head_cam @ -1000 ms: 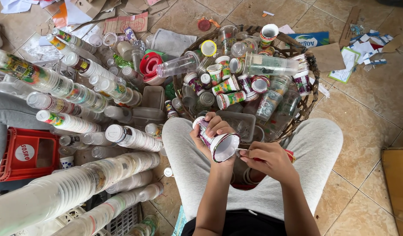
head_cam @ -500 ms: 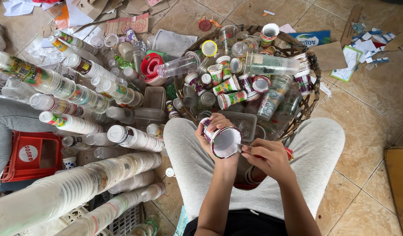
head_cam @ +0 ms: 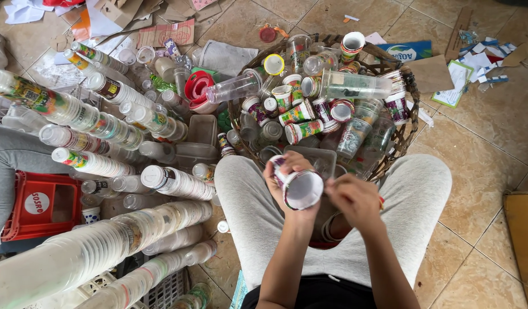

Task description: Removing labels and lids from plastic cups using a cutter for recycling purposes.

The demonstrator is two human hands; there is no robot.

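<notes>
Lighting: bright, even, diffuse daylight; no single source direction can be told. Shadows: soft and faint, mainly beneath the person's arms and knees. Glare: small highlights on the clear plastic cups (head_cam: 355, 86) and the long cup stacks (head_cam: 92, 252). Focus: sharp at centre; slight motion blur on the right hand (head_cam: 355, 200). Wide-angle bending is visible at the edges.

Blue-and-white flat packet (head_cam: 409, 51) at one o'clock beside the basket; red crate (head_cam: 35, 206) with round white label at nine o'clock; brown printed carton (head_cam: 165, 33) at eleven o'clock — flattened.
</notes>
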